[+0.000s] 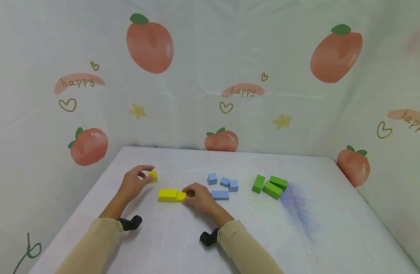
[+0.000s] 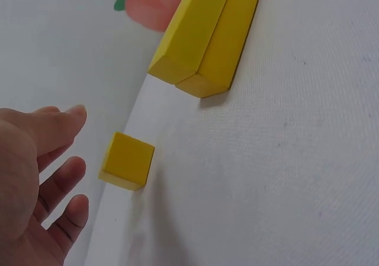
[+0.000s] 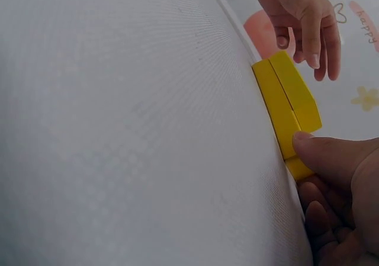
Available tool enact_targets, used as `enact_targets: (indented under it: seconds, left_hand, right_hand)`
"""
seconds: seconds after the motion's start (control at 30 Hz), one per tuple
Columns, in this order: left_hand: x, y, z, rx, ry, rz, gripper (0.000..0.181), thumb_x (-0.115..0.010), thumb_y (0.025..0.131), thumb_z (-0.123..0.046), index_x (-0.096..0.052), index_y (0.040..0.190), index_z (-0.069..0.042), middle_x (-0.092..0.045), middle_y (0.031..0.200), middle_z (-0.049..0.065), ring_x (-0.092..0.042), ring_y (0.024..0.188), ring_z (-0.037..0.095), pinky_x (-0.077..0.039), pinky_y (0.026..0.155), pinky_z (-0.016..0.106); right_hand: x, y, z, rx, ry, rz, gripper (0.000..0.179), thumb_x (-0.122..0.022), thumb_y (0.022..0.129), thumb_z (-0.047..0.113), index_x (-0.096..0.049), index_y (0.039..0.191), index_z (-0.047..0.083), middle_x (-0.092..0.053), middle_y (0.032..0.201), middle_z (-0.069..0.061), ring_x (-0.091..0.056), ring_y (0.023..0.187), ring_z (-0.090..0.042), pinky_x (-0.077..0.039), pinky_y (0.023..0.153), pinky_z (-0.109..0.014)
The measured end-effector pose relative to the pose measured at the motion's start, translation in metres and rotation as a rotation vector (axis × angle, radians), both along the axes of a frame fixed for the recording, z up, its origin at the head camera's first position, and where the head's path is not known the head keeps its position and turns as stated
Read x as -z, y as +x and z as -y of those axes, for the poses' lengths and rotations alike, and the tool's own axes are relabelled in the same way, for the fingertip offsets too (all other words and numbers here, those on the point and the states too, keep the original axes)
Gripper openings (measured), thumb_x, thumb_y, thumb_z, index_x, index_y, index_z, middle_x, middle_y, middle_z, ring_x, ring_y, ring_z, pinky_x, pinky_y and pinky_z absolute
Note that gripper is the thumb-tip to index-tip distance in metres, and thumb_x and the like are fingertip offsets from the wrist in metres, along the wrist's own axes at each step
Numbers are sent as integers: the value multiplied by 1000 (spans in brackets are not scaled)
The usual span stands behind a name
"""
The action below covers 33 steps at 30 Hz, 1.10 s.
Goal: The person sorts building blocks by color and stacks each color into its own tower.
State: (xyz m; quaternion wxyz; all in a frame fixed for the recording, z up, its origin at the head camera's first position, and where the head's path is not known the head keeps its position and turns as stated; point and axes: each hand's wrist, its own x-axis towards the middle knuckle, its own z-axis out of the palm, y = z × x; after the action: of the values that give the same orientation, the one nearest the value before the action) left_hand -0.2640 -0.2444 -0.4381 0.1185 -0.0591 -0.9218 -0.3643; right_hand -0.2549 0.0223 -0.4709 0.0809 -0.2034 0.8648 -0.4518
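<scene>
Two long yellow blocks (image 1: pixel 167 195) lie one on the other on the table, the upper one ending short of the lower on the right. At that right end my right hand (image 1: pixel 200 198) pinches a small yellow block (image 3: pixel 299 169), its thumb near the seam in the right wrist view. To the upper left, a yellow cube (image 2: pixel 128 161) sits apart on the tabletop. My left hand (image 1: pixel 134 183) is beside this cube with thumb and fingers spread, and a gap separates them from it in the left wrist view.
Small blue cubes (image 1: pixel 212 179) and a long blue block (image 1: pixel 224 195) lie right of my right hand. Farther right are three green blocks (image 1: pixel 273 190), near a purple smudge on the white table (image 1: pixel 319 220). A printed curtain (image 1: pixel 196 57) hangs behind.
</scene>
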Motion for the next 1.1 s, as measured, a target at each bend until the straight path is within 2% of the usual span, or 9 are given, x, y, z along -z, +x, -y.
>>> enact_targets:
  seconds: [0.33,0.63,1.1]
  left_hand:
    - [9,-3,2,-70,15,42,40,-70,90,-9,-60,129,-7,-57,124,16,-53,93,28,-48,70,29]
    - [13,-11,1,-67,36,120,42,-69,91,-11,-58,131,-6,-55,129,18,-51,96,29,-48,76,33]
    - [17,-17,-4,-123,72,173,45,-68,90,-9,-55,133,-5,-54,131,19,-51,98,29,-46,81,37]
  right_hand:
    - [2,-1,1,5,18,3,27,-75,85,10,-70,111,12,-58,93,9,-53,86,-8,-46,80,-24]
    - [3,-2,0,2,10,-2,28,-75,85,9,-70,112,12,-58,95,8,-53,86,-8,-46,80,-24]
    - [3,-1,0,2,7,-10,28,-76,84,9,-70,111,12,-59,94,8,-54,86,-8,-47,80,-24]
